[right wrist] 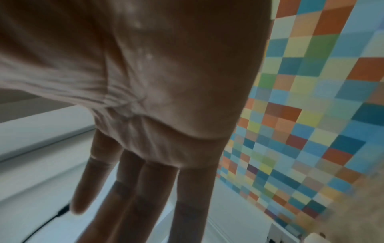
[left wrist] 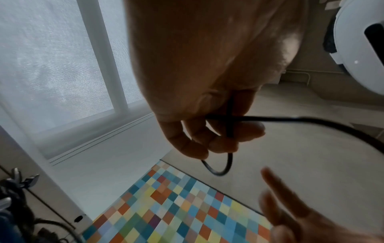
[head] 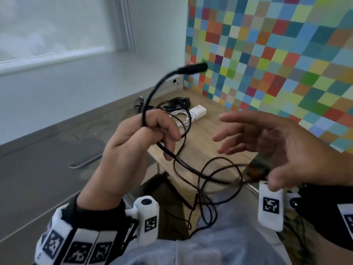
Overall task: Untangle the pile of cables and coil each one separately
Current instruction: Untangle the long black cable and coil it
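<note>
My left hand [head: 152, 131] grips a thick black cable [head: 150, 96], raised above the small wooden table [head: 200, 146]. The cable loops over the index finger and arcs up to a blurred black plug end [head: 193, 68]. In the left wrist view the cable [left wrist: 270, 118] crosses itself inside the curled fingers [left wrist: 207, 139]. Its lower run trails right and down toward thin dark cables [head: 219, 178] that hang over the table's front edge onto my lap. My right hand [head: 257, 142] hovers to the right with straight, spread fingers [right wrist: 133, 189] and holds nothing.
A pile of black cables [head: 172, 104], a white cable [head: 181, 115] and a white charger [head: 198, 111] lies at the table's far end. A wall of coloured squares [head: 277, 54] stands to the right. A window and grey floor lie to the left.
</note>
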A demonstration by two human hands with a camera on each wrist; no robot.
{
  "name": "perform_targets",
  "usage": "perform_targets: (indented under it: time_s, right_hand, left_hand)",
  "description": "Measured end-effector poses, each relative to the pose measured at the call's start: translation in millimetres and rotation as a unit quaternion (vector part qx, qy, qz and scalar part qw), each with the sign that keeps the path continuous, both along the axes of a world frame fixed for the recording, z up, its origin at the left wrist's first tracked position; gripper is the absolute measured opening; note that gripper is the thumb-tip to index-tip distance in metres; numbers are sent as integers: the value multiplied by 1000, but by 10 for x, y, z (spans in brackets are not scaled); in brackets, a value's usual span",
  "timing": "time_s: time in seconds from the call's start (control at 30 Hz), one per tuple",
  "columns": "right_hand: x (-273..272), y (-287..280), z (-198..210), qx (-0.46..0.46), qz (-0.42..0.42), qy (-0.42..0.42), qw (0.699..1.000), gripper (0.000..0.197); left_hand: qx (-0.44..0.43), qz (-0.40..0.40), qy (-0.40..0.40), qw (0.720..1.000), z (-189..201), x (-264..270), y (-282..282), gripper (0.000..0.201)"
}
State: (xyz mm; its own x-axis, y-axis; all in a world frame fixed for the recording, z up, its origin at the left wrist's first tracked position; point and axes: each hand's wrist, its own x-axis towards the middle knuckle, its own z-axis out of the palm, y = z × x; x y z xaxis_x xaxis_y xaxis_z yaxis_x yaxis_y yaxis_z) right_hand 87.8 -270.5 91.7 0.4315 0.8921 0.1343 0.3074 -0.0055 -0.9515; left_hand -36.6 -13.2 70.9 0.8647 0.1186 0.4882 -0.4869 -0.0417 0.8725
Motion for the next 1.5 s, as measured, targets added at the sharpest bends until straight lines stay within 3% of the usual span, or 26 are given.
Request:
perform_targets:
  time_s: [0.1,0.2,0.27,0.4,0.5,0.6,0.73,0.83,0.97,1.1,1.2,1.37,1.5]
  right_hand:
    - [-27,99,-5,65,-10,29,997,91]
    - [-59,238,8,111,-129,-1,985,86]
    - [-103,337,-34,76,-163,-53,982,93]
    - [-227,525,-193,0,-96,-67,993,97]
    - [-237,603,-265,-15,-105,-59,993,68]
    - [-156,581,-282,1,-157,-43,987,34]
    - [3,488,-431,-72,-189,-44,978,39]
    - [40,494,-637,-149,-171,-39,973,33]
    - [-8,503,-858,-224,-117,-54,966,59]
    - [-56,474,-811,-165,-118,5,979,68]
    - [-59,523,-693,-61,-164,39,984,59]
    - [-4,621,-574,77,-243,78,964,40]
    - [144,607,-474,128,-258,107,952,39]
  left_hand:
    - [34,9,66,997,-59,35,-44,24]
    - [64,-15,112,992,-94,47,-86,26]
    - [88,-42,130,987,-112,50,-129,27]
    - [110,-93,136,980,-119,63,-226,22]
    - [87,-87,119,985,-150,108,-204,21]
    - [49,-27,101,993,-214,175,-81,25]
    - [-4,29,118,993,-311,269,20,29]
    - [-4,2,140,990,-355,314,-66,30]
    - [36,-4,156,987,-385,332,-165,28]
    - [44,25,159,986,-347,383,-149,25]
    - [71,16,192,979,-292,467,-191,23]
    - [154,-36,188,969,-175,630,-273,27]
    - [187,-43,189,963,-136,745,-275,31]
